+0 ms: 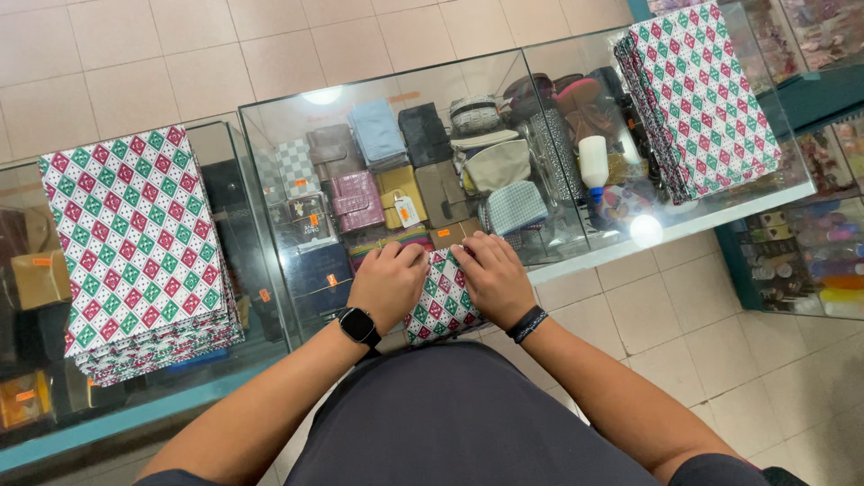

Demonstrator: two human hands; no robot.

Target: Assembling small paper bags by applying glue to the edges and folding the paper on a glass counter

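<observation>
Head view looks down on both hands pressed flat, fingers bent, on a small folded cloth (441,301) with a red, green and white diamond print: the left hand (389,283) covers its left edge and the right hand (493,277) its right edge, neither one clenched around it. That cloth lies at the near edge of the glass counter (270,135), directly under the hands. Well out to the left sits a stack of same-print cloths (135,243), and another stack (706,99) lies far beyond the right hand, past a white bottle (592,164).
</observation>
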